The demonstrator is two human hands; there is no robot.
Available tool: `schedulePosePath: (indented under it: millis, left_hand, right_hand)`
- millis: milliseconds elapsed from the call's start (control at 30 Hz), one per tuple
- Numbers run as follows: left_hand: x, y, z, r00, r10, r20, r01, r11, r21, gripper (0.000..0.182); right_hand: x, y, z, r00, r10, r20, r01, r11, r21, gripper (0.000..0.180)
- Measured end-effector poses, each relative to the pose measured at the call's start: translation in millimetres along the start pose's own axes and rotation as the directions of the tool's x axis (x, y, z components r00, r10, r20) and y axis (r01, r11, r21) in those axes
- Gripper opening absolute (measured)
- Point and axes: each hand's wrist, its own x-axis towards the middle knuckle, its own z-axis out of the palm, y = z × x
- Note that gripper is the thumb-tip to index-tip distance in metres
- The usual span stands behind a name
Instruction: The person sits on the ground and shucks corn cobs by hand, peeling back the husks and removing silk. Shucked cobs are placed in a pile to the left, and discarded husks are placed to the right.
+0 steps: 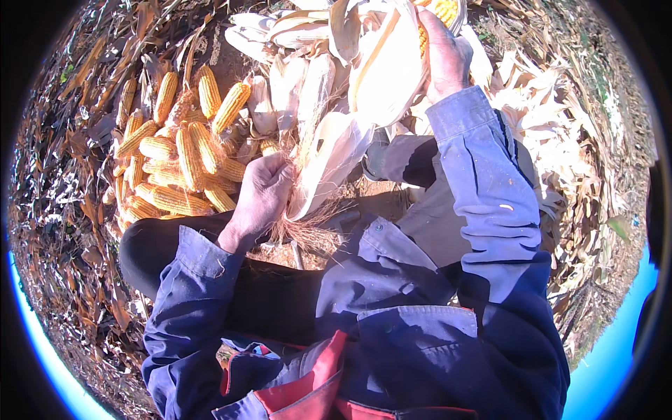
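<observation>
My left hand [264,190] is closed on brown corn silk [294,228] and the tip of a pale husk leaf [328,160], low in front of me. Farther out, my right hand [446,58] grips an ear of corn [445,11] whose yellow kernels show beside the fingers. Broad whitish husk leaves [388,68] are peeled away from this ear and hang toward my left hand. The ear's far end is cut off by the picture's top edge. Bright sunlight washes out detail on the husks.
A pile of bare yellow corn cobs [168,184] lies to the left, beside my knee [144,252]. Ears still in husks [286,86] lie ahead in the middle. Loose stripped husks [546,110] are heaped on the right. Dry stalks and leaves [68,210] cover the ground around.
</observation>
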Motion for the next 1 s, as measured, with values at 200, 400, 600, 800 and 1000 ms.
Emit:
schedulePosePath:
  millis: [200, 400, 600, 800, 1000]
  left_hand:
    - [25.0, -16.9, 15.8, 0.987, 0.144, -0.067, -0.088, 0.848, 0.522, 0.025]
    - [55.0, 22.4, 0.4, 0.826, 0.463, -0.321, -0.318, 0.854, 0.412, 0.059]
    - [58.1, 39.9, 7.6, 0.950, 0.245, -0.193, -0.278, 0.946, -0.167, 0.054]
    - [63.0, 30.7, -0.8, 0.930, 0.132, -0.343, -0.237, 0.929, -0.285, 0.019]
    - [44.8, 16.0, -4.8, 0.783, 0.571, -0.246, -0.226, 0.631, 0.742, 0.016]
  right_hand:
    - [-13.1, -2.0, 19.2, 0.982, -0.121, 0.145, 0.151, 0.965, -0.214, 0.051]
    - [-44.7, -8.8, 42.2, 0.941, -0.266, 0.207, 0.337, 0.725, -0.600, 0.064]
    - [-78.2, 7.7, 58.1, 0.911, -0.213, 0.352, 0.396, 0.689, -0.607, 0.068]
    - [-95.4, 10.6, 61.2, 0.914, -0.060, 0.400, 0.299, 0.767, -0.567, 0.064]
    - [-54.2, 4.7, 39.3, 0.953, -0.131, 0.274, 0.250, 0.849, -0.465, 0.050]
